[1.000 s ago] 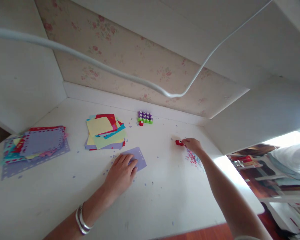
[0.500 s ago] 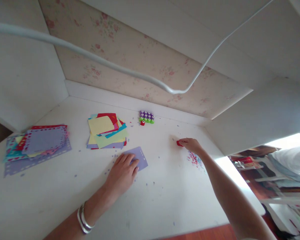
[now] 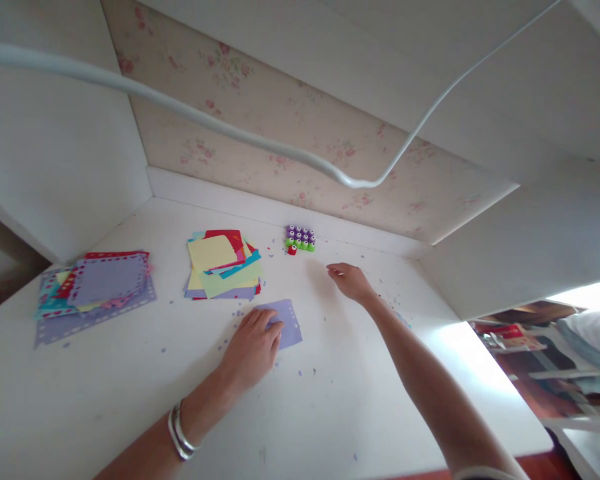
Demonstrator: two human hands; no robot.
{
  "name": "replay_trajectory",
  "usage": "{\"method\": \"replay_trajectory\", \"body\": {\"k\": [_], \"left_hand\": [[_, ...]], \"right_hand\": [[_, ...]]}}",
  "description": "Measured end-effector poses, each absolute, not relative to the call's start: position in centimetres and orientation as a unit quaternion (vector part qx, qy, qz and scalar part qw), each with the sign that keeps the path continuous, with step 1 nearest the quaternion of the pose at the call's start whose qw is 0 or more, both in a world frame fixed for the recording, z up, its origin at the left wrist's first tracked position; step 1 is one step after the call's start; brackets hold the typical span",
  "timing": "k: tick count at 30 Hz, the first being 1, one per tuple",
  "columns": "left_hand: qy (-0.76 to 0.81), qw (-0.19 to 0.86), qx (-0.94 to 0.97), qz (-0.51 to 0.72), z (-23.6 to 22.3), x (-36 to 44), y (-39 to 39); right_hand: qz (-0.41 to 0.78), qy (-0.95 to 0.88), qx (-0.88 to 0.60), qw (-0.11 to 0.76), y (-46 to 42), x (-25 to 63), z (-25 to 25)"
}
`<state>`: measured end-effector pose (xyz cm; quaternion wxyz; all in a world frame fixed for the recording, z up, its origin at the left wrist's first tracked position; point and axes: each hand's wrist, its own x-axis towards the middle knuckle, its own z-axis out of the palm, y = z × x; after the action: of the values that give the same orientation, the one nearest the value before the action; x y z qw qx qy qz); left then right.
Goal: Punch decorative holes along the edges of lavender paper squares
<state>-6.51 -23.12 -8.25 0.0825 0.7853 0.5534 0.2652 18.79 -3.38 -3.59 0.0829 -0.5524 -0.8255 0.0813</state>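
Observation:
My left hand (image 3: 253,343) lies flat on a small purple sheet of paper (image 3: 291,327), fingers stretched over its left part. Small holes show along the sheet's edge. Out over the table, my right hand (image 3: 349,280) reaches leftward with its fingers extended, and I see nothing in them. Beyond its fingertips, near the back, stand a red craft punch (image 3: 292,250) and, in rows behind it, several green punches (image 3: 303,245) and several purple punches (image 3: 300,232). The red punch that was in my right hand is out of sight.
A pile of plain coloured paper (image 3: 225,263) lies left of the punches. Farther left is a stack of hole-edged sheets (image 3: 107,283). Paper bits dot the white table (image 3: 300,427); some lie partly behind my right forearm. A white cable (image 3: 260,143) crosses overhead.
My right hand has moved left toward the punches, and the red punch no longer shows in it. My left hand remains on the purple sheet. The view has shifted slightly.

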Motion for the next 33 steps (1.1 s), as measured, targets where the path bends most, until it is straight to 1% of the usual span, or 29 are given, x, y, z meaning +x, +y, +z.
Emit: {"method": "replay_trajectory", "body": {"k": [4, 7, 11, 15, 19, 22, 23, 25, 27, 30, 33], "left_hand": [[0.592, 0.063, 0.757, 0.269, -7.9, -6.9, -22.6], [0.629, 0.042, 0.733, 0.254, -7.6, -7.2, -22.5], [0.649, 0.029, 0.726, 0.225, -7.8, -7.5, -22.7], [0.653, 0.043, 0.722, 0.223, -7.7, -7.7, -22.7], [0.671, 0.082, 0.698, 0.237, -7.1, -8.1, -22.5], [0.653, 0.139, 0.694, 0.27, -6.8, -8.5, -22.2], [0.643, 0.164, 0.692, 0.285, -6.7, -8.5, -22.1], [0.619, 0.217, 0.683, 0.32, -6.7, -8.5, -22.0], [0.597, 0.265, 0.669, 0.355, -6.8, -8.4, -21.9], [0.584, 0.317, 0.633, 0.397, -6.9, -8.2, -21.7], [0.598, 0.337, 0.595, 0.419, -6.9, -8.2, -21.4]], "right_hand": [[0.09, -0.849, -0.505, 0.127, -1.6, 11.7, -4.8], [0.098, -0.857, -0.486, 0.138, -0.2, 8.5, -5.4], [0.118, -0.856, -0.483, 0.14, 0.3, 7.4, -5.8], [0.142, -0.847, -0.485, 0.164, -1.2, 8.6, -5.8], [0.183, -0.832, -0.482, 0.208, -5.2, 10.7, -6.1], [0.218, -0.804, -0.492, 0.253, -9.4, 12.1, -7.1], [0.241, -0.792, -0.491, 0.272, -10.8, 12.5, -7.5], [0.342, -0.723, -0.48, 0.36, -13.4, 13.0, -8.2], [0.397, -0.67, -0.48, 0.404, -15.4, 13.4, -8.6], [0.445, -0.621, -0.485, 0.425, -17.0, 13.7, -8.7], [0.466, -0.604, -0.479, 0.434, -17.2, 13.9, -8.7]]}}
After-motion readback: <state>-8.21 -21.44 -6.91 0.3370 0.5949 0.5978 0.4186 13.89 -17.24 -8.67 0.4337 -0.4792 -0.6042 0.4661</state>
